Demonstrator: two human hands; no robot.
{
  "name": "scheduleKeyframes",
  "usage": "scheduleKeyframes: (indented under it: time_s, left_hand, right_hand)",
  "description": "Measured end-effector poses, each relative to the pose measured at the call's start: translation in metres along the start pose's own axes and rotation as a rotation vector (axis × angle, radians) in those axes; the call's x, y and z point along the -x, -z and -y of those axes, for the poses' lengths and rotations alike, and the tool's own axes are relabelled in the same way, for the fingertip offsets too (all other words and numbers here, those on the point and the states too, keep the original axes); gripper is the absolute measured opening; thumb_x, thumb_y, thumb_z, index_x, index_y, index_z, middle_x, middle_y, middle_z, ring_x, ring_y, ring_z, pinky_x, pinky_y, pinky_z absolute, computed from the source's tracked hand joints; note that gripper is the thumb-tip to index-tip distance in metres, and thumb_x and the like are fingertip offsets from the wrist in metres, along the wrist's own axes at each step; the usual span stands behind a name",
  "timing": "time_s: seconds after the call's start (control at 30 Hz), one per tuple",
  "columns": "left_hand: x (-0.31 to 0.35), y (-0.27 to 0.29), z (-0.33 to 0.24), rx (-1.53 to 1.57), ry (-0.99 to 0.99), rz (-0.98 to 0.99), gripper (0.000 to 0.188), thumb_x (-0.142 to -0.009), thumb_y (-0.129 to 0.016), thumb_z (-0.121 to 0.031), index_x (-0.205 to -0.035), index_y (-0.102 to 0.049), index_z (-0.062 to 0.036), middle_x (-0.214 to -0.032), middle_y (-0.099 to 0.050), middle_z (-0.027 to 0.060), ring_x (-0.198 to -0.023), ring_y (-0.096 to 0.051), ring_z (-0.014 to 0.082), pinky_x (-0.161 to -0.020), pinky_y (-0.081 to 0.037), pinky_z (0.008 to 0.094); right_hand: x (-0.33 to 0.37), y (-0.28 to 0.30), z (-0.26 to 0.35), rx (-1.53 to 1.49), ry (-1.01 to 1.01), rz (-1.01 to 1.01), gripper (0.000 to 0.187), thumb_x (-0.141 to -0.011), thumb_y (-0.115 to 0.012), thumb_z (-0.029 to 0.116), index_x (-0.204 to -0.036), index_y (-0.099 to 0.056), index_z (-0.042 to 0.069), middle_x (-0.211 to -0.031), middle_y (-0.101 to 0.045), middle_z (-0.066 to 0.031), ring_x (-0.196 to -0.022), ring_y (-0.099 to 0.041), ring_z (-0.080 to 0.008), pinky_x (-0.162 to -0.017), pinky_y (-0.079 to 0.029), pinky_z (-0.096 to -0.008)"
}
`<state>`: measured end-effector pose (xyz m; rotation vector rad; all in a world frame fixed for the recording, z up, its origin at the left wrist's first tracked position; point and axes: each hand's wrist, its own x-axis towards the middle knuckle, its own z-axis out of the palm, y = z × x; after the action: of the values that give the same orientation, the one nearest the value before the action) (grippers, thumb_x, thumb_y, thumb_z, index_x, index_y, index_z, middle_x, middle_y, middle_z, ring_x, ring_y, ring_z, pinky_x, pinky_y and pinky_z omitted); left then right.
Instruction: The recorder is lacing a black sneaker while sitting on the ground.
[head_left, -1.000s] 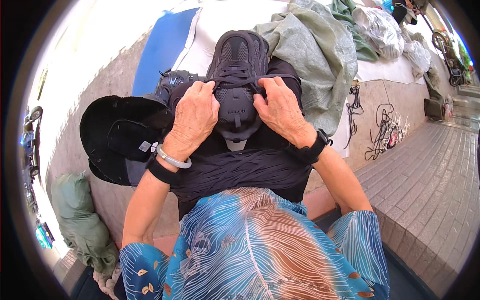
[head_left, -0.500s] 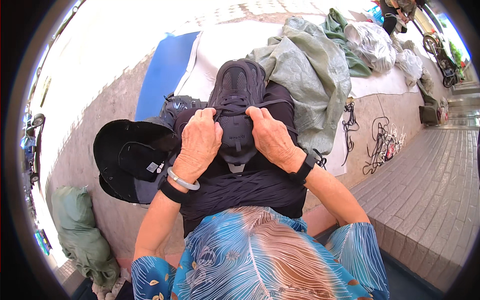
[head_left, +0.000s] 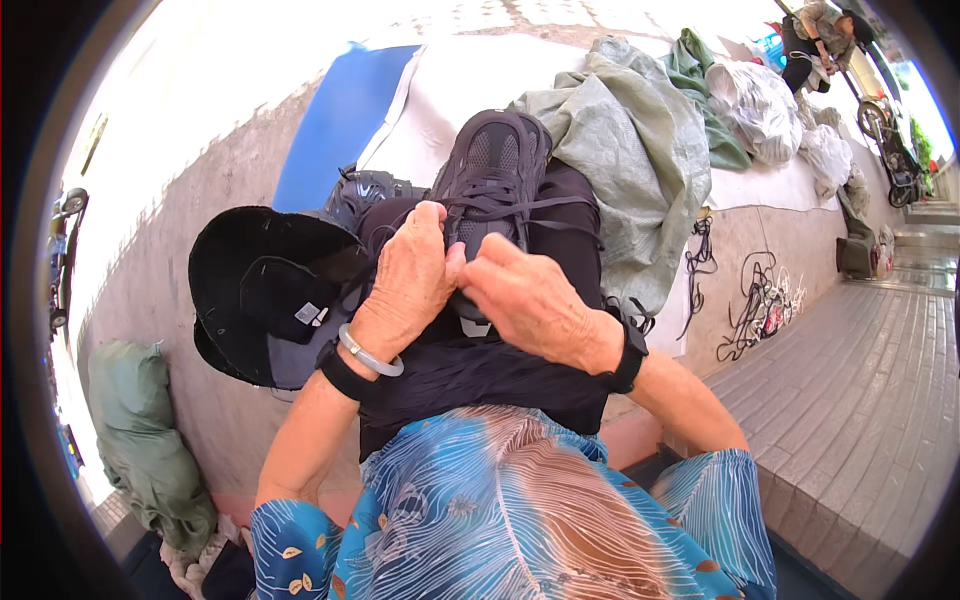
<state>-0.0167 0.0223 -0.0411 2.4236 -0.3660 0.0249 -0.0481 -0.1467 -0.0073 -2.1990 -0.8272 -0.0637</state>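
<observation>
A black sneaker (head_left: 497, 165) rests on my lap with its toe toward me. Its black shoelace (head_left: 545, 204) crosses the eyelets, and a loose length trails over my right thigh. My left hand (head_left: 412, 275) is closed in a pinch at the left side of the toe, on the shoelace as far as I can see. Just beside it, my right hand (head_left: 535, 305) is closed with curled fingers over the toe; what it pinches is hidden. More black laces (head_left: 470, 368) lie in a bunch across my lap.
Left of my leg sits an open black bag (head_left: 270, 300), with another dark shoe (head_left: 365, 195) beyond it. Grey-green sacking (head_left: 630, 150) lies at right; loose laces (head_left: 765, 300) are on the ground. A stuffed green sack (head_left: 145, 430) stands at left. Another person (head_left: 820, 45) is far right.
My right hand has moved left and down from the shoe's right side to meet my left hand at the toe. The shoe appears slightly tilted and shifted right in view.
</observation>
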Motion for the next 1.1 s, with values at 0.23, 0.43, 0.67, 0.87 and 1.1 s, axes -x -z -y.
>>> scheduleKeyframes:
  time_s: [0.23,0.43,0.67,0.87,1.1]
  left_hand:
    - [-0.004,-0.004,0.005,0.029,-0.023,-0.009,0.03,-0.078,-0.057,-0.002,-0.106,-0.053,0.0058,-0.097,-0.062,0.0254,-0.088,-0.062,0.0393,-0.079,-0.05,0.0424]
    - [-0.008,-0.008,0.014,0.064,-0.049,-0.034,0.029,-0.078,-0.052,0.0,-0.106,-0.055,0.0057,-0.1,-0.062,0.0256,-0.094,-0.06,0.041,-0.083,-0.049,0.0426]
    - [-0.01,-0.005,0.014,0.114,-0.03,0.013,0.025,-0.078,-0.05,0.001,-0.103,-0.05,0.0026,-0.096,-0.06,0.0243,-0.091,-0.059,0.0415,-0.079,-0.048,0.0444]
    - [-0.011,-0.004,0.015,0.146,-0.03,0.02,0.025,-0.078,-0.05,0.002,-0.103,-0.048,-0.0002,-0.093,-0.059,0.0227,-0.089,-0.059,0.0412,-0.075,-0.048,0.0443]
    - [0.001,0.012,0.001,0.26,0.053,0.063,0.03,-0.074,-0.067,-0.002,-0.1,-0.052,-0.0018,-0.095,-0.058,0.0176,-0.087,-0.06,0.0356,-0.076,-0.049,0.0424]
  right_hand:
    - [-0.002,-0.013,-0.022,-0.009,-0.29,-0.035,0.008,-0.088,-0.054,0.01,-0.088,-0.051,0.002,-0.076,-0.059,-0.0173,-0.072,-0.061,-0.035,-0.062,-0.049,-0.0423]
    - [-0.016,-0.025,-0.028,0.22,-0.318,-0.153,0.012,-0.086,-0.058,0.014,-0.087,-0.052,0.004,-0.076,-0.063,-0.0135,-0.07,-0.064,-0.0329,-0.061,-0.05,-0.041]
    - [-0.025,-0.036,-0.028,0.31,-0.341,-0.197,0.013,-0.084,-0.063,0.017,-0.085,-0.057,0.006,-0.075,-0.064,-0.0111,-0.068,-0.064,-0.031,-0.058,-0.049,-0.0404]
    - [-0.033,-0.049,-0.038,0.375,-0.312,-0.174,0.011,-0.083,-0.061,0.015,-0.081,-0.055,0.006,-0.071,-0.063,-0.011,-0.066,-0.063,-0.0311,-0.056,-0.048,-0.0403]
    - [-0.017,-0.019,-0.019,0.152,-0.253,-0.149,0.013,-0.081,-0.062,0.008,-0.075,-0.053,0.003,-0.067,-0.061,-0.0132,-0.061,-0.061,-0.0328,-0.052,-0.046,-0.0382]
